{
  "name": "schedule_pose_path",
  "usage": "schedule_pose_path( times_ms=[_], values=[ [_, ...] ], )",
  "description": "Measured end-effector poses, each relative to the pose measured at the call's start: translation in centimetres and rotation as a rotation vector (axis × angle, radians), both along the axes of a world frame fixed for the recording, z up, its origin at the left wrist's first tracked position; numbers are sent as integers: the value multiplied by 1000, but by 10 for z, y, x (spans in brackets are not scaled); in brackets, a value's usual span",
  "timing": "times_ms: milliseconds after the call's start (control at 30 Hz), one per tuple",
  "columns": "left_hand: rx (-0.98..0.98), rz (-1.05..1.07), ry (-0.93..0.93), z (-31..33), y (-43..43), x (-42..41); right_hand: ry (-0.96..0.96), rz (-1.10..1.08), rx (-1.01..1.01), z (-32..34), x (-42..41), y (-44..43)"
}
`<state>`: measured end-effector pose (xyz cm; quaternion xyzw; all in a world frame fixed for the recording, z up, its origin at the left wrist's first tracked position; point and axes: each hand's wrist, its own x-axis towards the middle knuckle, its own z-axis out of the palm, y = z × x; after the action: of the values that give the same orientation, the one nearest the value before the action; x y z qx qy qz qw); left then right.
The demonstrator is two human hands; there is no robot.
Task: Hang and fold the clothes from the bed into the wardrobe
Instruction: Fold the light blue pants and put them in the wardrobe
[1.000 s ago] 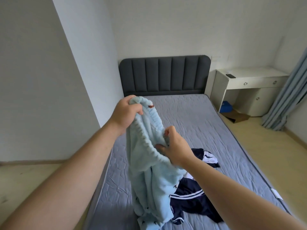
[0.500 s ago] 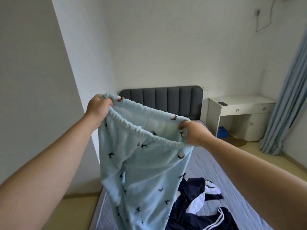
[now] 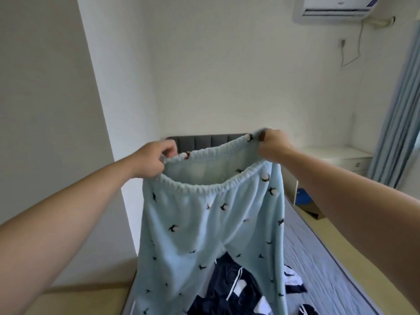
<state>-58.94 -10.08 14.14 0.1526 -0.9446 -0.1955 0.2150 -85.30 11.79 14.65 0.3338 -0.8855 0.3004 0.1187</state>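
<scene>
"Holding the pale blue pyjama trousers (image 3: 204, 228) up by the waistband (image 3: 200, 187), above the bed (image 3: 318, 258)," I report. "My left hand (image 3: 152, 161) pinches one end of the elastic and my right hand (image 3: 273, 146) pinches the other. The legs hang free."

"Which step is that?"

"Spreading them out for folding, I'd judge. The next move calls for bringing the two legs together, then laying them flat on the bed's quilted cover."

"Anything in the way?"

"A navy striped garment (image 3: 229, 289) lies crumpled on the bed right beneath. Beyond are a dark headboard (image 3: 204, 140), a white desk (image 3: 336, 155), a blue curtain (image 3: 395, 121) and an air conditioner (image 3: 334, 7) high on the wall. No wardrobe in my view."
</scene>
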Motion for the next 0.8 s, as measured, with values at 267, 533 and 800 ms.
schedule_pose_path(
  times_ms=[267,533,800],
  values=[
    [-149,-19,-319,-11,23,-11,191,0,88,-1,6,10],
    [-188,452,-46,1,-1,-18,72,-66,117,36,4,42],
    [-90,306,-174,29,10,-27,59,-194,33,46,-1,67]
  ],
)
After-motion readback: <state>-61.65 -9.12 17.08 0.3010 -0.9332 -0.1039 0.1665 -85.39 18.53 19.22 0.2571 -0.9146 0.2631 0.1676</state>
